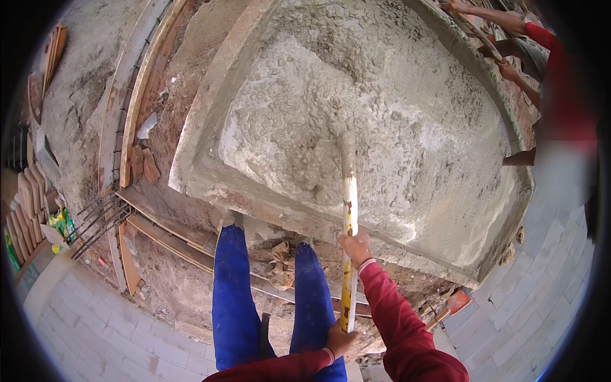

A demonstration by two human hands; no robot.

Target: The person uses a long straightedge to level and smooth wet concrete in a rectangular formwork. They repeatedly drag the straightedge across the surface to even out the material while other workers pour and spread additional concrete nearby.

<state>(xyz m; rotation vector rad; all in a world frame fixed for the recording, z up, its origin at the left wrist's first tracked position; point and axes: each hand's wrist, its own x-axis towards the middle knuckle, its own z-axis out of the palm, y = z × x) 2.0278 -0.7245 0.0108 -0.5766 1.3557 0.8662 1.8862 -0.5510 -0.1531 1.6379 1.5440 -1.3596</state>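
A long-handled tool point(349, 210) with a worn yellow and white pole slants away from me. Its far end is sunk in wet concrete point(286, 108), so I cannot see what kind of head it has. My right hand point(356, 247) is closed round the middle of the pole, over the near wall of the trough. Lower down, close to my legs, my left hand point(342, 339) grips the near end of the same pole. The concrete lies lumpy and grey inside a large shallow mixing trough point(191, 156) with slanted, cement-crusted sides.
At the upper right another person in red point(560, 89) holds a wooden handle point(480, 38) beside the trough's far side. Formwork boards point(130, 121) and protruding rebar point(98, 223) lie to the left. Block walls point(127, 337) curve along the lower left and right.
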